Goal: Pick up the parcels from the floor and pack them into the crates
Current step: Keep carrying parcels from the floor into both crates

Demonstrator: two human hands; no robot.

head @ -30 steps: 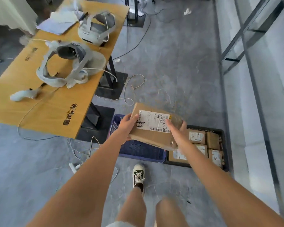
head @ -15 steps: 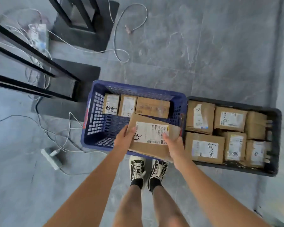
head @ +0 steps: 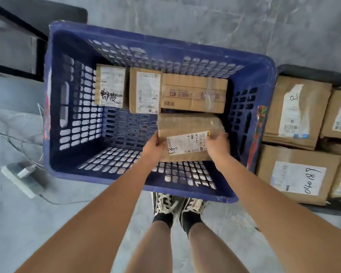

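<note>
Fingers: left hand (head: 153, 147) and right hand (head: 218, 145) clasp the parcel (head: 187, 138) by its ends — level.
Aim: blue crate (head: 53, 107) — likely fills the gap beside the packed row.

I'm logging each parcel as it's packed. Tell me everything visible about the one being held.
The held parcel is a brown cardboard box wrapped in clear tape, with a white label bearing barcodes and a black handwritten mark. It tilts inside the blue crate, just in front of another box. The left hand and right hand grip its sides.
</note>
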